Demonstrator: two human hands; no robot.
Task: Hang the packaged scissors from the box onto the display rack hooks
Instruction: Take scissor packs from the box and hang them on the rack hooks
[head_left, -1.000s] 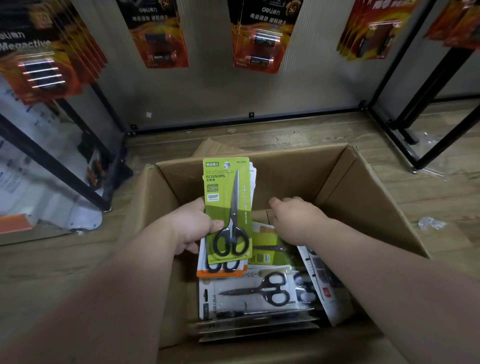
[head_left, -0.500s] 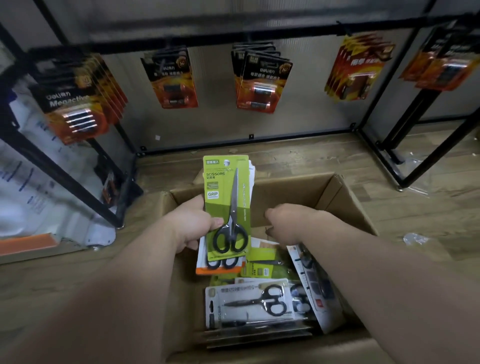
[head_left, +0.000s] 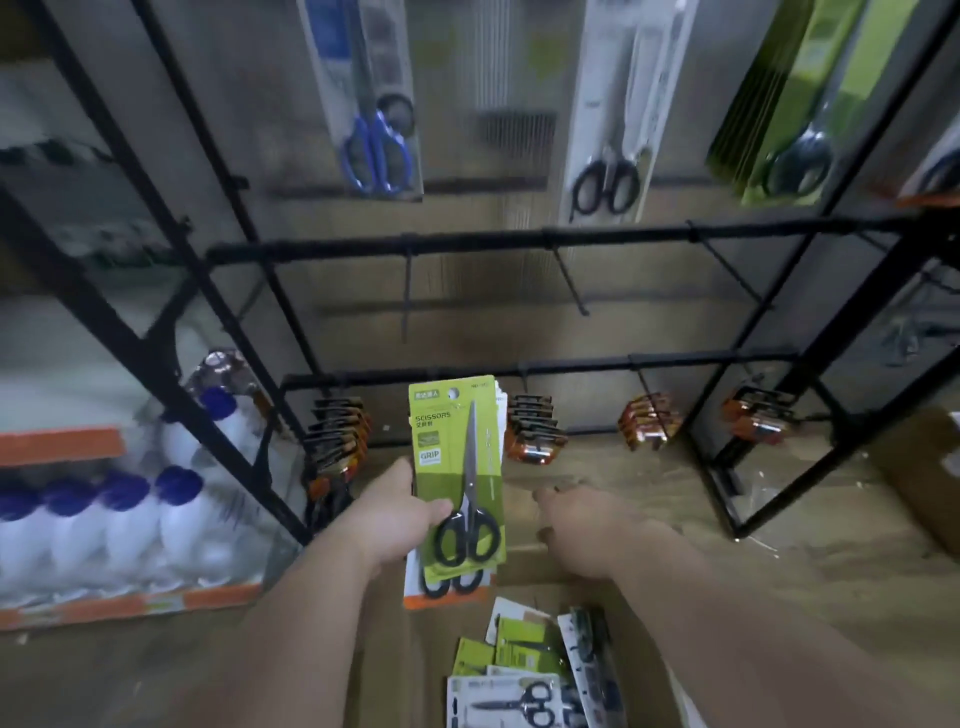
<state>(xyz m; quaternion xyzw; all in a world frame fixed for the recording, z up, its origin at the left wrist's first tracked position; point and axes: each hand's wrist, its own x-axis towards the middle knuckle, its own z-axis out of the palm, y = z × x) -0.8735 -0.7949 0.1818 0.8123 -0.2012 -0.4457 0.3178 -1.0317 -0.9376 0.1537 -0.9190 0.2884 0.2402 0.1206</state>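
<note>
The left hand (head_left: 395, 519) grips a stack of scissor packs (head_left: 457, 467) upright, thumb across the front green card beside the black handles, fingers behind. The right hand (head_left: 587, 525) is extended forward with its fingers loosely straight and holds nothing.

Change from half a second ago: both hands were down at the box (head_left: 384, 649), the right one reaching among the packs. Now both are raised clear of it and the view has tilted up. The left hand keeps the same stack. More scissor packs (head_left: 514, 675) lie flat in the box, at the bottom edge of the view.

Beyond the hands stands the black rack (head_left: 519, 241). Its lower rail carries battery packs (head_left: 535, 428), and the held stack covers part of that rail. The middle rail carries bare hooks (head_left: 569, 283), well above the stack.

Higher up hang blue-handled scissors (head_left: 374, 104), black-handled scissors (head_left: 608, 130) and a row of green packs (head_left: 789, 114), all blurred. White bottles with blue caps (head_left: 119, 519) stand to the left of the rack.
</note>
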